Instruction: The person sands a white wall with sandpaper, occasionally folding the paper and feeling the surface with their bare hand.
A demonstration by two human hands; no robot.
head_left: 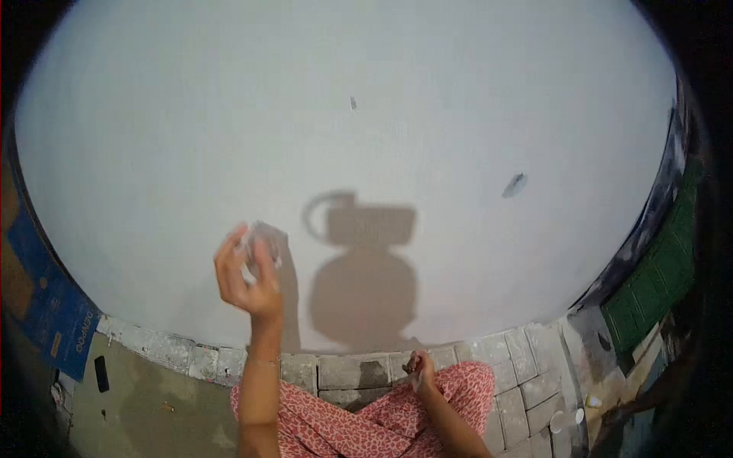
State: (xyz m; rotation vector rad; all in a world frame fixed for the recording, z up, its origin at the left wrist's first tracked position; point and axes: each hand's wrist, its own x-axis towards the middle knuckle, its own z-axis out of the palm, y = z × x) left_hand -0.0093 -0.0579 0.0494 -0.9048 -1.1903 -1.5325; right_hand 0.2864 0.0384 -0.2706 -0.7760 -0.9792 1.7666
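My left hand (250, 276) is raised in front of the pale wall, its fingers curled round a translucent, greyish, crumpled-looking piece (267, 235). Blur hides what kind of thing that piece is. Down by my right knee, my right hand (420, 372) is closed, and whatever its fingers may hold is too small to make out. Both forearms reach over my crossed legs, in pink patterned trousers (366, 431).
The wall (458, 114) ahead bears a head-shaped shadow and grey marks. On the left are a blue cardboard sheet (53, 313) and a black phone (102, 374). On the right stand a green panel (649, 275) and a white cup (566, 420) on paving bricks (527, 389).
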